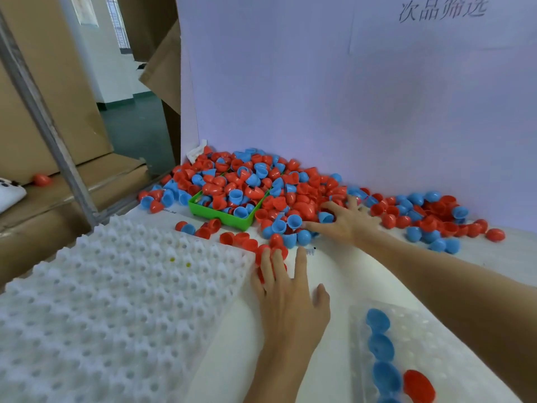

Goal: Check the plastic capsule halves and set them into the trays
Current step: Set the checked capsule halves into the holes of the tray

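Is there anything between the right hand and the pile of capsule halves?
Nothing visible. The right hand already reaches into the pile of capsule halves, its spread fingers touching red and blue pieces beside the green bin.

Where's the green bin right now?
In the head view, the green bin sits left of centre, half buried in the capsule pile, just beyond the white tray.

We see a heap of red and blue capsule halves (261, 184) on our white desk (334, 266), spilling over a bright green tray (220, 218). The big tray (116, 301) near the desk's left edge is white, patterned with rows of bumps and holes. A clear tray (421, 330) carries blue halves (380, 347) and one red half (418, 386). The backboard (348, 97) is pale lilac.
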